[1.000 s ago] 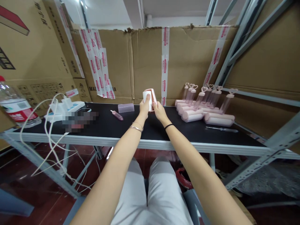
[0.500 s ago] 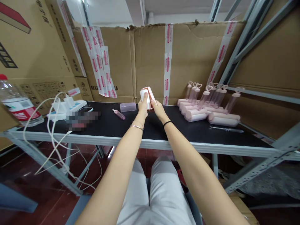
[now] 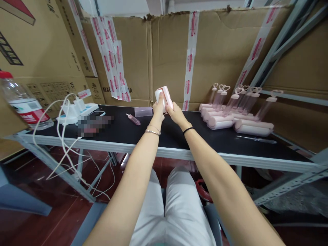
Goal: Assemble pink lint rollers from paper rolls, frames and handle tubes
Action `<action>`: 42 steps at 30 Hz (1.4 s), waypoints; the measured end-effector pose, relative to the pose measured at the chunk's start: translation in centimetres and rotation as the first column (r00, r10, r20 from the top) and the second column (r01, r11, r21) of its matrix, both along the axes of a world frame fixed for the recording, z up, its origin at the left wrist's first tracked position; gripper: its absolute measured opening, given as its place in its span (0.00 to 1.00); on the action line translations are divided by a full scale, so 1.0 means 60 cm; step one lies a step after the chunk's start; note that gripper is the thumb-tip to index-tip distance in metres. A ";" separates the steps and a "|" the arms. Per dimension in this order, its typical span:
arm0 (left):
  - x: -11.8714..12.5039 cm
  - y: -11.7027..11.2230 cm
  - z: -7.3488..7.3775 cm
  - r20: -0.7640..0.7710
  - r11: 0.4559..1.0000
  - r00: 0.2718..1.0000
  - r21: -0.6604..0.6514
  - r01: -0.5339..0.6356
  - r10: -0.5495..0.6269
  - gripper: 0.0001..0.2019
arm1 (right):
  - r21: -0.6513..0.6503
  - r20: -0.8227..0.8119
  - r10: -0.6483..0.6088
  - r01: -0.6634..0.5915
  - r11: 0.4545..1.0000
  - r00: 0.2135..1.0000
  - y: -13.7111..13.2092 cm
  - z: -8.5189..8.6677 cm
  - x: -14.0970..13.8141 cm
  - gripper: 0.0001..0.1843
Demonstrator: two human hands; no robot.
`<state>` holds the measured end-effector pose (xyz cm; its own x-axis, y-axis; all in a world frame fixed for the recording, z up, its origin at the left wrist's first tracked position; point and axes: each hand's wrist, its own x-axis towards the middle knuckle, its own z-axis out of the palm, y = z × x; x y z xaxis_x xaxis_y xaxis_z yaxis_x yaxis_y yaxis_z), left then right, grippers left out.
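A small white roll in a pink cover is held up above the black tabletop by both hands. My left hand grips its left side, thumb on the white face. Fingers of my right hand are closed on its lower right edge. A pink handle piece and a clear plastic cover lie on the table left of my hands. Several finished pink lint rollers with heart-shaped handles lie in a group at the right.
A water bottle stands at the table's left end beside a white power strip with dangling cables. Taped cardboard boxes wall the back. A thin screwdriver lies at the right. Grey shelf struts rise at the right.
The view has tilted and drifted a little. Both hands keep hold of the roll, which has turned slightly between the fingers.
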<state>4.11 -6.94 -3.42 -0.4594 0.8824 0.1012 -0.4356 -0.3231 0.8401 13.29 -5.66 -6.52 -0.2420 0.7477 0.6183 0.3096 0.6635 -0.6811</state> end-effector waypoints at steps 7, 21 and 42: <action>-0.001 0.007 -0.005 -0.051 1.000 0.999 0.021 -0.006 0.007 0.25 | 0.000 0.019 0.003 -0.003 1.000 1.000 -0.004 0.000 0.001 0.18; 0.006 0.016 -0.027 -0.173 0.988 0.977 0.060 0.140 -0.128 0.28 | -0.016 -0.060 0.004 -0.005 1.000 0.998 -0.001 -0.035 0.014 0.29; 0.003 0.008 -0.027 -0.201 0.972 0.956 0.064 0.228 -0.212 0.31 | -0.018 -0.104 0.079 -0.081 0.997 0.991 -0.010 -0.030 0.014 0.28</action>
